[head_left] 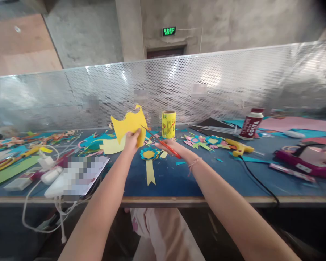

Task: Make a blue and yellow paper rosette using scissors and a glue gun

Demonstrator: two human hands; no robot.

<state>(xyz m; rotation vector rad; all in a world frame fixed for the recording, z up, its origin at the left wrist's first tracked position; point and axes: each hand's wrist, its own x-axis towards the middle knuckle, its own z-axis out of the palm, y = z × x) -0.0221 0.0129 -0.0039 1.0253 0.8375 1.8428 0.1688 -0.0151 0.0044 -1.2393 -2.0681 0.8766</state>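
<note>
Concrete walls and a green exit sign (168, 31) stood behind a perforated metal screen (233, 83) that ran along the far edge of the blue tabletop (168, 181). You held both arms out over the middle of the tabletop.

Your left hand (132, 139) was clenched on the lower edge of a yellow paper (129, 125), which stood raised and upright above the tabletop, towards its far edge, with its top cut into jagged curves. Your right hand (170, 146) gripped the red handles of the scissors (160, 141). The blades pointed up and left, and their tips met the right side of the yellow paper, just above your left fingers.

Below your hands, a paper flower (149, 156) with a yellow centre and a yellow ribbon tail lay flat, about midway between the near and far edges. A yellow roll (168, 124) stood upright near the far edge, just beyond your right hand. More paper flowers (203, 141) lay to the right of it, beside a yellow glue gun (239, 146) whose black cord ran off over the near edge. A bottle (251, 124) with a dark red label stood further right, near the far edge. Towards the left end lay coloured paper scraps, and a white charger (50, 175) with its cable hung over the near edge.
</note>
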